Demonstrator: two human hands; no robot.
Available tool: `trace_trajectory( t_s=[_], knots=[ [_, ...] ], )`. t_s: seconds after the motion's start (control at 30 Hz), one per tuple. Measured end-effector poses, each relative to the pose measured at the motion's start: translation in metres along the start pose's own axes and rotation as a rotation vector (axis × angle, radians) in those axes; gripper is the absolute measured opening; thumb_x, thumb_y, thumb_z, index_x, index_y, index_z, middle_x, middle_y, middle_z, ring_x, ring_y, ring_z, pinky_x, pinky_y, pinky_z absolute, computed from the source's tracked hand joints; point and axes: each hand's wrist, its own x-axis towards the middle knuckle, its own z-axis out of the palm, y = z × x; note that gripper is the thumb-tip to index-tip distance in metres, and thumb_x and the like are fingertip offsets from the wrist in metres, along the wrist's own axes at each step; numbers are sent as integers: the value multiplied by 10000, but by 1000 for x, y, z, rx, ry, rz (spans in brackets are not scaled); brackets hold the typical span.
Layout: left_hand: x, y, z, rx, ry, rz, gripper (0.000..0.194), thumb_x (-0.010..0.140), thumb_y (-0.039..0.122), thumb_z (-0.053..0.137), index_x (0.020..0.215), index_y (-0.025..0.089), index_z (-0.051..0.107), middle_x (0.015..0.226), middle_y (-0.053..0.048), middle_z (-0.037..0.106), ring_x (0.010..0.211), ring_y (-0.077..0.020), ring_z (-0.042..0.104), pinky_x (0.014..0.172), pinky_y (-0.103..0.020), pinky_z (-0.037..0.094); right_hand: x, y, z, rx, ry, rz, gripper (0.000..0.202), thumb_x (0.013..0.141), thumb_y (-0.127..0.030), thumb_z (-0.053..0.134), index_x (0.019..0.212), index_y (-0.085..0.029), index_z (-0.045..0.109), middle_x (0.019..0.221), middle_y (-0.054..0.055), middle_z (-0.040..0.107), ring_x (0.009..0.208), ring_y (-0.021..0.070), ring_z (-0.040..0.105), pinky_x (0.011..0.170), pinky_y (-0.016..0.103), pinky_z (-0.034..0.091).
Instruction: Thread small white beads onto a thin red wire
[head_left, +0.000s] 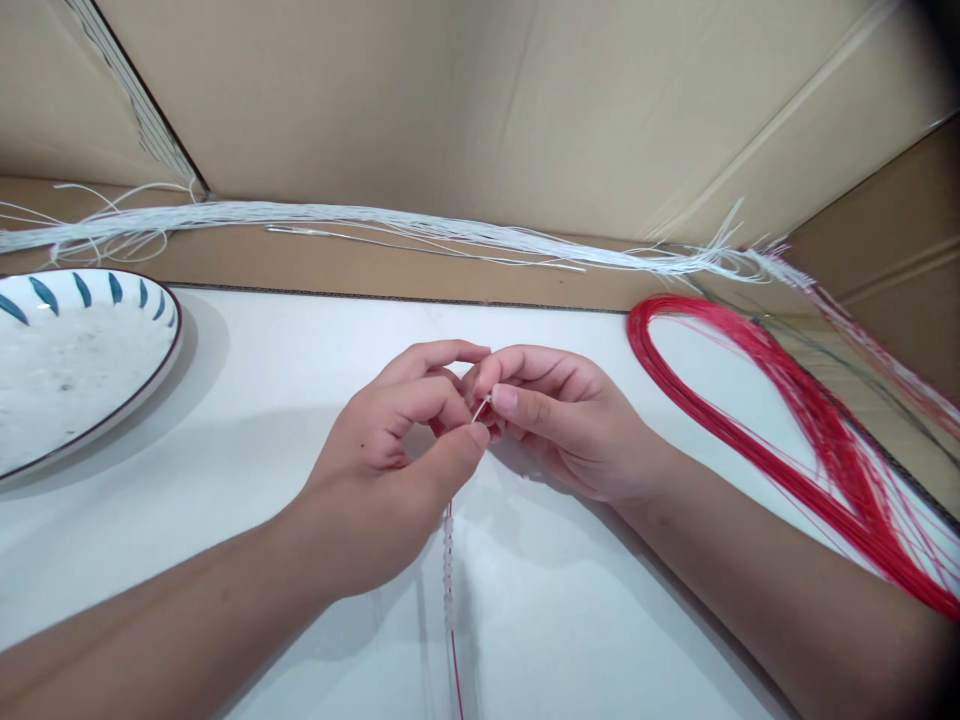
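My left hand (397, 450) is closed, thumb and forefinger pinching a thin pale thread end (480, 409) that points up and right. Below this hand hangs a red cord (456, 665) strung with several small clear beads (448, 570). Its upper part is hidden behind the hand. My right hand (562, 415) meets the left at the fingertips, also closed. Its thumb and forefinger pinch what looks like a tiny clear bead (488, 398) at the tip of the thread; the fingers partly cover it.
A white plate (169, 370) with blue leaf marks and a dark rim holds many small clear pieces at the left. A looped red cord bundle (720, 425) lies on the right. Along the cardboard wall (420, 100) runs a white cord bundle (360, 217), above the white tabletop (300, 340).
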Motion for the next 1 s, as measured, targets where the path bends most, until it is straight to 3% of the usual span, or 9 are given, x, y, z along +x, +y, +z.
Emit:
trace_trajectory(
  t_s=[0.53,0.8,1.0],
  knots=[
    [1,0,0,45,9,10,287,902,222,625,618,215,587,1265,31,671,1219,-208,615,911,-310,561,-1,0,-1,-31,-19,12,54,934,-218,742,923,-170,764,822,17,675,758,120,609,722,280,497],
    [-1,-1,0,63,-24,44,236,930,241,638,694,225,651,1354,6,640,1247,-211,615,924,-314,559,-1,-2,0,14,-27,16,60,872,-145,774,926,-162,756,835,27,688,776,135,640,748,303,524],
    [-1,-1,0,33,-30,7,250,938,250,643,689,227,650,1342,29,644,1221,-194,627,853,-290,554,-2,-3,-1,-83,23,8,121,914,-244,761,844,-156,715,752,12,639,716,130,594,701,293,483]
  ],
)
